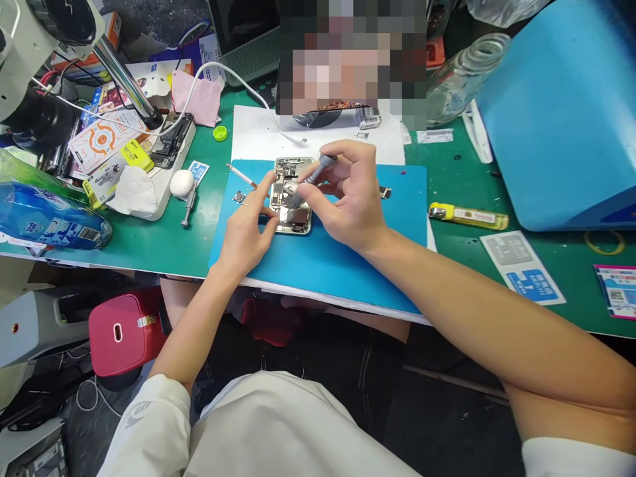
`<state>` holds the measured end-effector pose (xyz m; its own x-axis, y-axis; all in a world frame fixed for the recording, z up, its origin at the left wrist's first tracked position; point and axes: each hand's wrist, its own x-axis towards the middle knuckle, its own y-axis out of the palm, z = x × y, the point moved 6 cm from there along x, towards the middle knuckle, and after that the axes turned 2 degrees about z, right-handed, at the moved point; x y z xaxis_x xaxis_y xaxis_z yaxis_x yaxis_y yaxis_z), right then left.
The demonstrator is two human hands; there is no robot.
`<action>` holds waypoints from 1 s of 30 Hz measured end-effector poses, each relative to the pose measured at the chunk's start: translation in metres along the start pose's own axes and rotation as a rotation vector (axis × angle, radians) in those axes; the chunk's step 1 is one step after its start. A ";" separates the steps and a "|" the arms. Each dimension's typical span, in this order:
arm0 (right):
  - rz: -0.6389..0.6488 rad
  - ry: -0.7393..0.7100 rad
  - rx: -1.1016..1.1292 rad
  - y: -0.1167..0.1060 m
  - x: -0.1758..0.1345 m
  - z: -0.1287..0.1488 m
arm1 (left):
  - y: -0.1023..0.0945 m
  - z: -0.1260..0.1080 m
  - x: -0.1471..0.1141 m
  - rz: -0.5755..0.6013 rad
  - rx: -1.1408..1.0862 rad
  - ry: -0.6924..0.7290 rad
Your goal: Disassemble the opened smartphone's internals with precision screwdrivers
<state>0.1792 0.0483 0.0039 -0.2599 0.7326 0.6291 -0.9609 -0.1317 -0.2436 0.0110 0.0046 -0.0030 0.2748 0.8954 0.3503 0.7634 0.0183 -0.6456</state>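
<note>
An opened smartphone (292, 222) lies on the blue mat (348, 271), its inner boards and metal parts exposed. My left hand (248, 232) is at the phone's left edge, index finger and thumb apart and touching its side. My right hand (355, 199) holds a grey screwdriver (322, 167) between thumb and fingers, slanted down over the phone's middle. The screwdriver's tip is blurred against the parts. A white-and-brown pen-like tool (242, 175) and a small metal part (239, 197) lie left of the phone. Another small dark part (385, 192) shows right of my right hand.
A white sheet (256, 136) and a white cable (238, 78) are behind the mat. At left are a microscope arm (124, 76), another screwdriver (189, 207) and a blue bottle (54, 215). At right lie a yellow cutter (467, 216), a glass jar (464, 79) and a blue case (561, 126).
</note>
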 end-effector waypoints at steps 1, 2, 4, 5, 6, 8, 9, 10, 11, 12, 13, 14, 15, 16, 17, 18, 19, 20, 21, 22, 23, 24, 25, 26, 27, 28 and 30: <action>0.001 0.000 -0.013 -0.001 0.000 -0.001 | 0.000 0.000 0.000 0.003 0.007 -0.005; 0.007 0.001 -0.025 -0.001 0.000 -0.001 | 0.000 0.000 0.000 0.004 0.014 -0.010; 0.020 0.011 -0.033 -0.001 0.000 -0.003 | 0.000 0.000 0.000 -0.002 0.021 -0.021; 0.023 0.015 -0.027 -0.001 0.000 -0.004 | 0.000 0.000 -0.001 -0.004 0.020 -0.023; 0.024 0.019 -0.017 -0.001 0.000 -0.004 | 0.000 0.000 -0.001 -0.004 0.016 -0.024; 0.024 0.023 0.004 0.000 -0.001 -0.005 | 0.000 0.000 -0.001 0.001 0.010 -0.024; 0.024 0.020 0.011 0.000 -0.001 -0.006 | 0.000 0.000 -0.001 0.003 0.007 -0.025; 0.023 0.016 0.016 0.000 -0.001 -0.005 | 0.000 0.001 -0.001 0.004 0.003 -0.026; 0.023 0.010 0.018 0.001 -0.001 -0.005 | 0.000 0.001 -0.002 0.003 -0.001 -0.027; 0.021 0.003 0.019 0.001 -0.001 -0.005 | 0.000 0.001 -0.002 0.000 -0.005 -0.026; 0.019 -0.002 0.019 0.001 -0.001 -0.004 | 0.000 0.001 -0.002 -0.002 -0.009 -0.025; 0.019 -0.002 0.016 0.001 -0.001 -0.004 | 0.000 0.001 -0.002 -0.003 -0.010 -0.024; 0.022 0.000 0.011 0.001 -0.001 -0.004 | -0.001 0.001 -0.002 -0.004 -0.009 -0.024; 0.025 0.004 0.005 0.001 -0.001 -0.004 | -0.001 0.002 -0.003 -0.004 -0.007 -0.025; 0.030 0.010 -0.001 0.002 -0.001 -0.005 | -0.001 0.002 -0.003 -0.004 -0.005 -0.027; 0.036 0.016 -0.005 0.002 -0.002 -0.005 | -0.001 0.002 -0.003 -0.004 -0.007 -0.030; 0.041 0.019 -0.006 0.002 -0.002 -0.005 | -0.001 0.002 -0.004 -0.005 -0.011 -0.030; 0.042 0.020 -0.004 0.002 -0.002 -0.005 | -0.001 0.001 -0.004 -0.006 -0.016 -0.027; 0.042 0.020 -0.001 0.002 -0.002 -0.004 | -0.001 0.001 -0.004 -0.008 -0.019 -0.024; 0.040 0.018 0.001 0.002 -0.002 -0.004 | -0.001 0.000 -0.004 -0.006 -0.017 -0.024; 0.037 0.017 0.001 0.002 -0.002 -0.004 | -0.001 0.000 -0.004 -0.004 -0.014 -0.026; 0.035 0.016 -0.004 0.001 -0.002 -0.003 | -0.001 0.000 -0.004 0.000 -0.010 -0.031; 0.035 0.018 -0.011 0.001 -0.002 -0.003 | -0.001 0.001 -0.004 0.002 -0.009 -0.037; 0.038 0.021 -0.021 0.001 -0.002 -0.002 | -0.001 0.001 -0.004 0.000 -0.014 -0.043; 0.042 0.025 -0.031 0.001 -0.002 -0.002 | -0.002 0.002 -0.004 -0.007 -0.024 -0.050; 0.049 0.031 -0.039 0.001 -0.002 -0.002 | -0.003 0.002 -0.004 -0.017 -0.038 -0.056; 0.059 0.042 -0.043 0.000 -0.002 -0.001 | -0.005 0.004 -0.005 -0.047 -0.067 -0.064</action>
<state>0.1793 0.0477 0.0021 -0.3112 0.7516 0.5816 -0.9387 -0.1478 -0.3113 0.0039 0.0020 -0.0041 0.2012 0.9208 0.3341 0.8127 0.0335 -0.5818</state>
